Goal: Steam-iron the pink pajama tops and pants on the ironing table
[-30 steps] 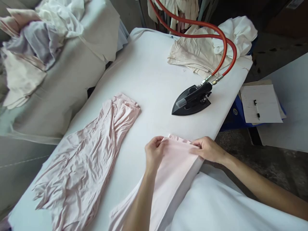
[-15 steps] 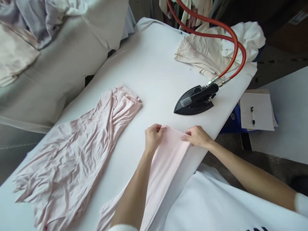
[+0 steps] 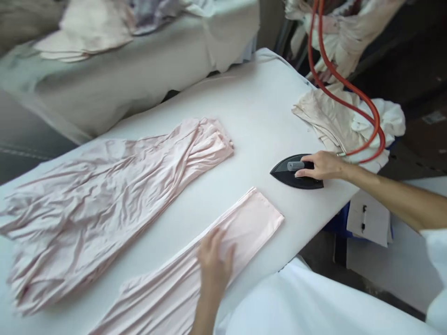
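My right hand point(image 3: 323, 165) is wrapped round the handle of a black steam iron point(image 3: 289, 179), whose pointed tip faces left. The iron rests on the white ironing table. Slightly blurred, my left hand point(image 3: 214, 256) has its fingers spread over a pale pink garment point(image 3: 256, 214). That garment is folded into a long strip with a straight, flat far end; its near part shows long creases and runs out of view at the bottom. On the left lies a second pink garment point(image 3: 139, 186), heavily wrinkled and bunched at its far end.
Two red hoses point(image 3: 366, 100) rise from behind the iron. Cream and white cloth point(image 3: 324, 111) is heaped at the table's point(image 3: 258, 97) far right corner. A covered surface point(image 3: 167, 60) with more clothes borders the far left. Below the right edge are papers with a pen point(image 3: 366, 216).
My right hand has let go of the garment's corner and taken hold of the iron. My left hand has released the end and moved down along the strip. The view has shifted.
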A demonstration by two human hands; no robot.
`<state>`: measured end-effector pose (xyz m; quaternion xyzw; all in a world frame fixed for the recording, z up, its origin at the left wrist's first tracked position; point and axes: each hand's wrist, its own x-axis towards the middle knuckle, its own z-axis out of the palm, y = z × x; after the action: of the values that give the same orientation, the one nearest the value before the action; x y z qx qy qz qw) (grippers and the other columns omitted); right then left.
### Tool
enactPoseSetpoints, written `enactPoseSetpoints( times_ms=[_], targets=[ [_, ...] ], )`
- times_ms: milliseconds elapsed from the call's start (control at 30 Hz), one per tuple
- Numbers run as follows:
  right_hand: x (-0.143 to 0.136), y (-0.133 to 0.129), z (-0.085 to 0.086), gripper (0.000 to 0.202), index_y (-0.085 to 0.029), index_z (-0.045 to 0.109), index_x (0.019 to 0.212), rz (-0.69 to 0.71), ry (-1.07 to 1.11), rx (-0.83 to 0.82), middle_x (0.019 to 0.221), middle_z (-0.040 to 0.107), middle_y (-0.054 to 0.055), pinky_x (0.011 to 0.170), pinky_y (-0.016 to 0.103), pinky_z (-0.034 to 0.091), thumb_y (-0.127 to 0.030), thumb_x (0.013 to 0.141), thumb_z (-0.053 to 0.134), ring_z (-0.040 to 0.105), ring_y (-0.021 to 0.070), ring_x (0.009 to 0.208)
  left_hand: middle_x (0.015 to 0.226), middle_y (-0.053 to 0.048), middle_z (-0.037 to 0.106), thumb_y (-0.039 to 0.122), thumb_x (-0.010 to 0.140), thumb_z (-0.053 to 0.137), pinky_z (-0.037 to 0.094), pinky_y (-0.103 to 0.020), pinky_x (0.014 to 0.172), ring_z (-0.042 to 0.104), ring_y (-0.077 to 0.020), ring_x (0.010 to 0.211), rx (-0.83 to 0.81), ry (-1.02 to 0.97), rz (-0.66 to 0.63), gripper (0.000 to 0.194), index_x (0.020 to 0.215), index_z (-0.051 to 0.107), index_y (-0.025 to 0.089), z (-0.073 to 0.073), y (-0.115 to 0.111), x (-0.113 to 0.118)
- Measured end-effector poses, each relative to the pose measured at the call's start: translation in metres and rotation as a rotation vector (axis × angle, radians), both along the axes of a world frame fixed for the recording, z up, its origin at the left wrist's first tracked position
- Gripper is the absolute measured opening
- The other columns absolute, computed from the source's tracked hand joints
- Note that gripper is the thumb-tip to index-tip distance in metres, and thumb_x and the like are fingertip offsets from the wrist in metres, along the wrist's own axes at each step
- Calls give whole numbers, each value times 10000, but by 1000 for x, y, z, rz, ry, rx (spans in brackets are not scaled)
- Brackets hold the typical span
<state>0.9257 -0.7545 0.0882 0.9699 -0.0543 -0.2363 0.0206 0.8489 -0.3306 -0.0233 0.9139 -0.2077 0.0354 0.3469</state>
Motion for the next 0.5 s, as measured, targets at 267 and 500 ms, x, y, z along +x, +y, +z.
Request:
enactPoseSetpoints(
  times_ms=[267, 500],
  targets=[
    [-90, 148, -20, 519, -214, 577, 877, 162, -121, 17, 654, 643, 65, 545, 285, 297, -692, 903, 378, 647, 268, 661, 961, -103, 685, 510, 765, 635, 510, -485, 908, 610, -329, 1018, 133, 117, 1232, 389, 1010, 696, 213, 1, 205, -102],
    [-42, 149, -23, 723, -86, 687, 888, -267, -184, -83, 840, 661, 254, 625, 377, 393, -709, 913, 320, 649, 291, 761, 1343, -290, 495, 688, 607, 627, 472, -607, 847, 458, -502, 1215, 277, 795, 1595, 889, 1258, 536, 88, -13, 333, -137]
  ],
)
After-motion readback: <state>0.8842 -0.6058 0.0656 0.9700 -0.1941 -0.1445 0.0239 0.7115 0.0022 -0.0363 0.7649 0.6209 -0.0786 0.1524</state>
